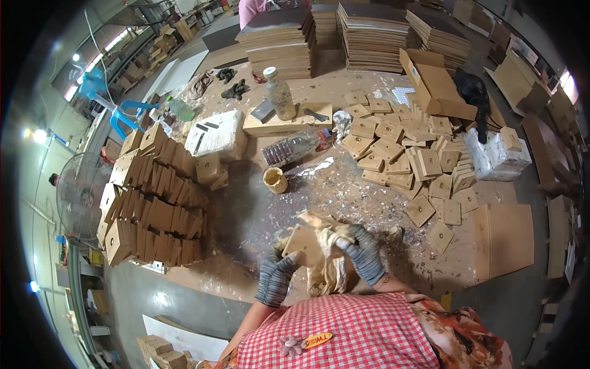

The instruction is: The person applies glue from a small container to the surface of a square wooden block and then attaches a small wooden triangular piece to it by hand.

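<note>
Near the front edge of the table, my left hand (276, 275), in a grey striped glove with bare fingertips, grips a flat tan wooden block (301, 244) with a hole in it. My right hand (364, 255), gloved the same way, is closed on a crumpled cream rag (329, 246). The rag lies against the right side of the block and hangs down below it, hiding part of the block. Beyond my hands stand a small tub of tan paste (275, 180) and a clear plastic bottle (295, 147) lying on its side.
Stacked wooden blocks (153, 209) fill the left of the table. A loose pile of similar blocks (399, 141) spreads over the right, beside an open cardboard box (436, 83). Tall stacks of boards (276, 46) stand at the back, near a person in pink (255, 8). A fan (83, 197) stands left.
</note>
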Motion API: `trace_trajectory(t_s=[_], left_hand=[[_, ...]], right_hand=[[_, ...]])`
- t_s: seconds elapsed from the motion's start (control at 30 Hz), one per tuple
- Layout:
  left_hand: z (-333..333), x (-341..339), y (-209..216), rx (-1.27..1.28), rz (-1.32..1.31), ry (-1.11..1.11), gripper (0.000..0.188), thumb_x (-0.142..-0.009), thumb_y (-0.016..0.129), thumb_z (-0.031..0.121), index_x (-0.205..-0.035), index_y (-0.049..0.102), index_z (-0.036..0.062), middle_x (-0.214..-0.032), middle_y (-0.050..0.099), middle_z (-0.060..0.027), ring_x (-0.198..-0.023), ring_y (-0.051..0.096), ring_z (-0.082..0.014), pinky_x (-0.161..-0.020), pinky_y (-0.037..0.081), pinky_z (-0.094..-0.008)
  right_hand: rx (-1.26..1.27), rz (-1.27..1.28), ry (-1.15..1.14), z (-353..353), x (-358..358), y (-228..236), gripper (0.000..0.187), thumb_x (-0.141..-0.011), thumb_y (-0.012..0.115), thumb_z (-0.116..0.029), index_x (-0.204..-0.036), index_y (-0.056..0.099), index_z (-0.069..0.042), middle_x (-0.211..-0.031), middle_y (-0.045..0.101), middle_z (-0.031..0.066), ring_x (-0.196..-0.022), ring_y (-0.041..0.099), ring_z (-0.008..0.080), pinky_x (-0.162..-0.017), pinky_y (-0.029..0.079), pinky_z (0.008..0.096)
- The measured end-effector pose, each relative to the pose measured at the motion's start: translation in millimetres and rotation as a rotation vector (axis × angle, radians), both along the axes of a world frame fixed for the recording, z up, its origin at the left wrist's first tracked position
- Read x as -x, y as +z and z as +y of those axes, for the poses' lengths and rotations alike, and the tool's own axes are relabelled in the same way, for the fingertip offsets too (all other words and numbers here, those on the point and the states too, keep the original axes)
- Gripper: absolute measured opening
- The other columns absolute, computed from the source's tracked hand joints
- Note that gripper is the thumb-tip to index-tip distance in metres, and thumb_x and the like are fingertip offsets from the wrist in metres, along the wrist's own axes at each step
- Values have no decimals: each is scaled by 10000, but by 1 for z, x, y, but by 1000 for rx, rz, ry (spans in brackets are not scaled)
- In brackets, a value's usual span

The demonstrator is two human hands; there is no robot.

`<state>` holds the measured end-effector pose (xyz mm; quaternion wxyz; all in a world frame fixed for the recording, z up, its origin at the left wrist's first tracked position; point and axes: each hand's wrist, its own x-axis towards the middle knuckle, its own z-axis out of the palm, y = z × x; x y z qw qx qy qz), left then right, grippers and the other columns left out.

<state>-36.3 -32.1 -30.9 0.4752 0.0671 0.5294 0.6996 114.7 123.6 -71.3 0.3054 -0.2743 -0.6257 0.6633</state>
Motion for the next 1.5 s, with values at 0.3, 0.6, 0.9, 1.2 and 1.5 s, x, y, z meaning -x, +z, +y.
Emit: trace_trajectory(t_s=[0.3, 0.6, 0.9, 1.2, 1.5], left_hand=[[-6, -4, 9, 65, 131, -172, 489, -806, 721, 176, -1205, 541, -41, -1075, 638, -121, -972, 620, -187, -844, 514, -325], [-4, -14, 20, 144, 153, -175, 509, -849, 689, 244, -1248, 526, -27, -1091, 637, -95, -971, 608, -167, -854, 490, -298], [-6, -13, 19, 129, 122, -136, 497, -843, 691, 236, -1234, 535, -28, -1073, 642, -96, -943, 614, -161, -833, 493, -280], [-4, -13, 24, 136, 158, -201, 514, -823, 720, 242, -1221, 537, -27, -1079, 638, -96, -971, 611, -170, -853, 486, -294], [-7, -13, 26, 105, 76, -174, 652, -807, 731, 356, -1282, 499, -26, -1150, 608, -123, -1037, 582, -197, -898, 460, -307]], right_hand=[[17, -79, 41, -15, 10, 3, 226, -872, 644, -167, -994, 656, 22, -925, 678, 90, -841, 616, 140, -777, 497, 285], [82, -66, 32, -5, 3, -18, 260, -897, 614, -228, -1010, 644, 4, -858, 648, 32, -736, 582, 122, -687, 499, 281], [190, 66, 140, 4, 1, -8, 348, -877, 641, -292, -1100, 617, -25, -932, 638, 34, -872, 583, 127, -801, 484, 260], [304, -38, 238, -14, 9, -12, 415, -872, 650, -138, -1262, 562, -23, -1147, 636, 71, -1030, 577, 134, -896, 474, 272], [355, 59, 45, -4, 3, -23, 301, -915, 599, -207, -1129, 630, 3, -995, 672, 60, -926, 598, 116, -854, 472, 267]])
